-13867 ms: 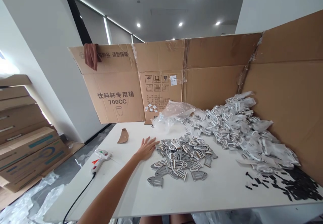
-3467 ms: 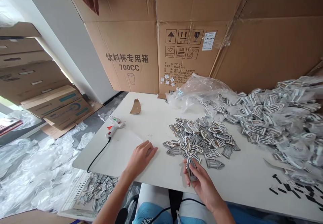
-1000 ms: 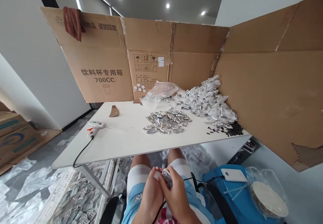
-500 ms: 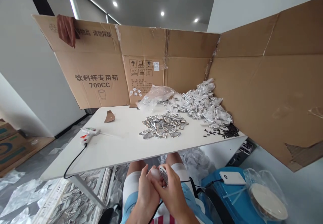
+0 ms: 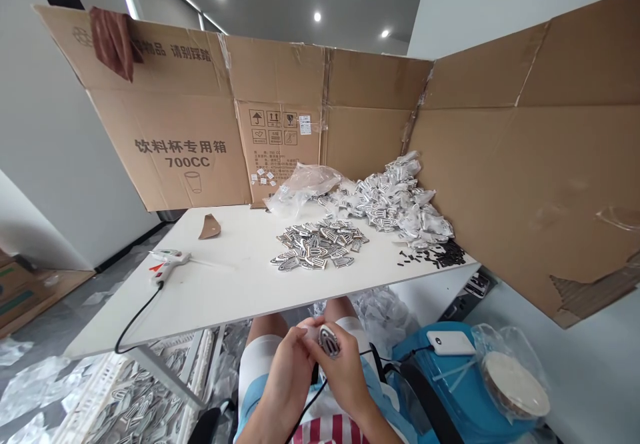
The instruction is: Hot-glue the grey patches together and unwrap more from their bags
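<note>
Both hands meet above my lap, in front of the table edge. My right hand [image 5: 345, 367] is closed on a small silver metal piece [image 5: 329, 341], rounded at one end and with dark slots, its patterned face turned up. My left hand [image 5: 286, 371] is closed beside it, its fingertips around something whitish and translucent [image 5: 312, 333], mostly hidden by the fingers. On the table beyond lies a heap of similar loose metal pieces [image 5: 319, 245]. Behind it to the right rises a larger pile of the pieces in clear plastic wrappers [image 5: 400, 204].
A glue gun [image 5: 167, 265] lies on the left of the white table [image 5: 225, 297], its cord over the edge. Small black strips [image 5: 447, 255] lie at the right. Cardboard walls [image 5: 370, 137] enclose the back and right. A blue stool [image 5: 450, 384] holds a white power bank [image 5: 451, 343].
The metal piece in my right hand has turned so its slotted face shows more. Both hands stay together, and the view has shifted slightly.
</note>
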Demonstrator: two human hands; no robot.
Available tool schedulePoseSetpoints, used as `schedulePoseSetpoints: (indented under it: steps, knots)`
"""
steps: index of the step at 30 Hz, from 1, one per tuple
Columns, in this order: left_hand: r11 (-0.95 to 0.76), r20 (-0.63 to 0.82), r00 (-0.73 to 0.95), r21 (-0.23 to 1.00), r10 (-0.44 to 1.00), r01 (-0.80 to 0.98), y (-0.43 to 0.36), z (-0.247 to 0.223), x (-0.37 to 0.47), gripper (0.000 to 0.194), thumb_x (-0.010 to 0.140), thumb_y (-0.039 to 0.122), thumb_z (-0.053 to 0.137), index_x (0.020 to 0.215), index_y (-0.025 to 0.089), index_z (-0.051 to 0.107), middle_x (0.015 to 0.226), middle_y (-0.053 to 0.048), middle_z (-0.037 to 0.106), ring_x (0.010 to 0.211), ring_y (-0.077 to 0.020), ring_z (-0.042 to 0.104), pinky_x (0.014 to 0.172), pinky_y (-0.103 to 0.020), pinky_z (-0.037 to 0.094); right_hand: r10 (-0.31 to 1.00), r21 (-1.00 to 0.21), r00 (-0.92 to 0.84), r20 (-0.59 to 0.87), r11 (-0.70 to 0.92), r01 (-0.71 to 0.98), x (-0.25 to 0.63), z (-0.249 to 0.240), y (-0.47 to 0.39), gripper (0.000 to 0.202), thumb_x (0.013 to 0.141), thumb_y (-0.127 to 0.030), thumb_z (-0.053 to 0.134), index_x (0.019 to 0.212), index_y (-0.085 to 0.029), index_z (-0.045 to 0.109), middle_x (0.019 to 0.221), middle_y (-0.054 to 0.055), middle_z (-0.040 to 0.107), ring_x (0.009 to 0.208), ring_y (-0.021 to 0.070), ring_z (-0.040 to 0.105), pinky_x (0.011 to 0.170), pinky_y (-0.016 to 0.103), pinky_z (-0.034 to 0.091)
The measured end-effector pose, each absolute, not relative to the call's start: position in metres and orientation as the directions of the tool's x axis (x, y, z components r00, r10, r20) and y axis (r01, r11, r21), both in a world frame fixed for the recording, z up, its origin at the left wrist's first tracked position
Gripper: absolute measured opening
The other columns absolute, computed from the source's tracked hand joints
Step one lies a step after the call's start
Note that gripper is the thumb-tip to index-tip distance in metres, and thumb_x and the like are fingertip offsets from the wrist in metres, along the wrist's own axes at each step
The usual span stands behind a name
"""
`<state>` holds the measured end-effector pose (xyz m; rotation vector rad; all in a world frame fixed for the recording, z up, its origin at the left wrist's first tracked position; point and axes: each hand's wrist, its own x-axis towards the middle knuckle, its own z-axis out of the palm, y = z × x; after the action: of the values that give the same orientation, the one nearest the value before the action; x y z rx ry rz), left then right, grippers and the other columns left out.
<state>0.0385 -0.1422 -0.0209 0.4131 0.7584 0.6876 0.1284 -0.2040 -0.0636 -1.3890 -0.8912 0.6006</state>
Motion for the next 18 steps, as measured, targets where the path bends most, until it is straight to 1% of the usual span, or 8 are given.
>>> schedulePoseSetpoints:
  steps: [3,5,7,9,11,13,15,18]
  knots:
    - [0.621,-0.353,0.602,0.715,0.716,-0.320,-0.138,-0.023,0.036,0.013,0.087,0.018,0.074,0.097,0.013,0.080,0.097,-0.012,0.078,0.084,-0.0234,0.073,0.074,-0.030,0.060,0.810,-0.988,0.579,0.094,0.145,-0.043,0.130,-0.063,-0.205,0.043,0.088,-0.060,0.079,0.096,-0.018,0.076,0.069,-0.002,0.059,0.063,0.0148,0.050,0.058,0.027,0.042]
    - [0.528,-0.260,0.658,0.813,0.707,-0.246,-0.135,-0.023,0.033,0.022,0.085,0.031,0.082,0.099,0.015,0.080,0.094,-0.011,0.077,0.077,-0.0229,0.070,0.067,-0.031,0.059,0.818,-0.981,0.575,0.031,0.136,-0.141,0.131,-0.066,-0.205,0.049,0.083,-0.065,0.083,0.091,-0.018,0.074,0.060,-0.006,0.047,0.054,0.0116,0.040,0.050,0.026,0.034]
    - [0.415,-0.200,0.692,0.897,0.694,-0.156,-0.131,-0.020,0.029,0.030,0.083,0.039,0.086,0.103,0.017,0.080,0.092,-0.010,0.077,0.073,-0.0221,0.068,0.065,-0.031,0.058,0.828,-0.968,0.560,-0.016,0.127,-0.216,0.132,-0.070,-0.204,0.052,0.079,-0.068,0.085,0.085,-0.019,0.071,0.056,-0.008,0.042,0.049,0.0100,0.035,0.046,0.025,0.029]
    - [0.278,-0.158,0.699,0.959,0.698,-0.061,-0.125,-0.017,0.025,0.029,0.083,0.038,0.088,0.102,0.017,0.082,0.087,-0.008,0.077,0.073,-0.0212,0.068,0.067,-0.028,0.056,0.833,-0.958,0.551,-0.050,0.117,-0.263,0.131,-0.075,-0.202,0.055,0.077,-0.071,0.086,0.080,-0.019,0.066,0.055,-0.008,0.043,0.046,0.0095,0.036,0.045,0.025,0.029]
    - [0.174,-0.125,0.694,0.985,0.709,0.000,-0.119,-0.013,0.021,0.022,0.081,0.030,0.090,0.097,0.016,0.085,0.083,-0.008,0.077,0.074,-0.0193,0.067,0.068,-0.024,0.053,0.837,-0.954,0.543,-0.065,0.108,-0.281,0.129,-0.079,-0.201,0.057,0.076,-0.073,0.085,0.076,-0.020,0.063,0.053,-0.008,0.043,0.044,0.0092,0.035,0.044,0.025,0.028]
    - [0.177,-0.134,0.689,0.984,0.712,0.008,-0.114,-0.011,0.017,0.014,0.078,0.021,0.092,0.088,0.014,0.085,0.080,-0.009,0.077,0.071,-0.0174,0.065,0.065,-0.021,0.050,0.848,-0.955,0.526,-0.062,0.102,-0.277,0.127,-0.081,-0.201,0.057,0.077,-0.073,0.085,0.075,-0.021,0.063,0.051,-0.008,0.042,0.043,0.0088,0.034,0.043,0.025,0.028]
    - [0.251,-0.175,0.687,0.968,0.705,-0.010,-0.111,-0.011,0.015,0.011,0.078,0.017,0.092,0.084,0.012,0.085,0.078,-0.010,0.076,0.068,-0.0165,0.063,0.062,-0.021,0.048,0.861,-0.960,0.506,-0.048,0.100,-0.261,0.126,-0.080,-0.203,0.053,0.080,-0.070,0.084,0.078,-0.020,0.065,0.053,-0.009,0.041,0.045,0.0090,0.034,0.044,0.024,0.029]
    - [0.319,-0.228,0.662,0.948,0.714,-0.017,-0.109,-0.016,0.015,0.016,0.078,0.022,0.093,0.085,0.010,0.084,0.076,-0.009,0.074,0.069,-0.0172,0.063,0.064,-0.022,0.050,0.877,-0.963,0.479,-0.046,0.089,-0.255,0.126,-0.078,-0.207,0.049,0.084,-0.067,0.082,0.087,-0.020,0.068,0.057,-0.008,0.043,0.048,0.0101,0.038,0.047,0.024,0.032]
